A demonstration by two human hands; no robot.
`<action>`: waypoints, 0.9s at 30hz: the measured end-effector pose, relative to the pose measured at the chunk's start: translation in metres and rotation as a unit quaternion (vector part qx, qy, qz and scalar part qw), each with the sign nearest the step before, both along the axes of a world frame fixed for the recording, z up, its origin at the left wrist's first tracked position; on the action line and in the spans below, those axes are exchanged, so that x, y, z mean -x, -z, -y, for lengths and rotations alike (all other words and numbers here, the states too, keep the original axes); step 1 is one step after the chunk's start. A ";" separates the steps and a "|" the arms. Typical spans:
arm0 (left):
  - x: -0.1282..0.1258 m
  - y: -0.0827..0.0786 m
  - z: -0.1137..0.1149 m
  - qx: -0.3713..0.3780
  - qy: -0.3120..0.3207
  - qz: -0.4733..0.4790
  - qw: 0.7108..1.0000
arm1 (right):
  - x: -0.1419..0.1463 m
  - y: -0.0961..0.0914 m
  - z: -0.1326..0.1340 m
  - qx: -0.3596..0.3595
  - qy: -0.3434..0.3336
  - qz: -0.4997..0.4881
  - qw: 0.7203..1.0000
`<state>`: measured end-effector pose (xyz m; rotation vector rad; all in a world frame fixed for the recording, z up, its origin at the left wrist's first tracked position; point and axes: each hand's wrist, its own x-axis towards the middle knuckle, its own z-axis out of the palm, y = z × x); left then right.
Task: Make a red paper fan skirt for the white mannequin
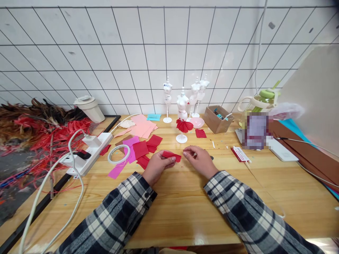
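My left hand (156,165) pinches a small folded red paper piece (172,155) just above the wooden table (185,208). My right hand (199,159) rests close to the right of it, fingers curled together; whether anything is in them is hidden. Behind the hands stands a small white mannequin (182,106) wearing a red paper skirt (184,125). Loose red paper squares (144,148) and pink sheets (141,128) lie to the left, with a roll of clear tape (119,154) beside them.
Three more white mannequins (196,93) stand by the tiled wall. A cardboard box (218,119), a pink dish (197,122), a white power strip (90,151) with cables, a white cup (90,108), a green-lidded bottle (261,100) and red feathers (39,134) surround the work spot.
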<state>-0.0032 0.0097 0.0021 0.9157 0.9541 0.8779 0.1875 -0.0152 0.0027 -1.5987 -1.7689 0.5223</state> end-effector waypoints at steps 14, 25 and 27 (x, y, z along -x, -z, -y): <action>0.008 0.002 -0.011 0.058 -0.031 0.079 0.995 | -0.006 -0.003 0.006 0.077 -0.003 0.109 0.991; 0.003 0.003 -0.006 0.020 -0.009 0.077 0.997 | 0.018 0.004 0.022 0.241 -0.092 -0.128 0.958; 0.002 0.003 -0.006 0.010 0.004 0.069 0.998 | 0.019 0.004 0.022 0.240 -0.095 -0.128 0.958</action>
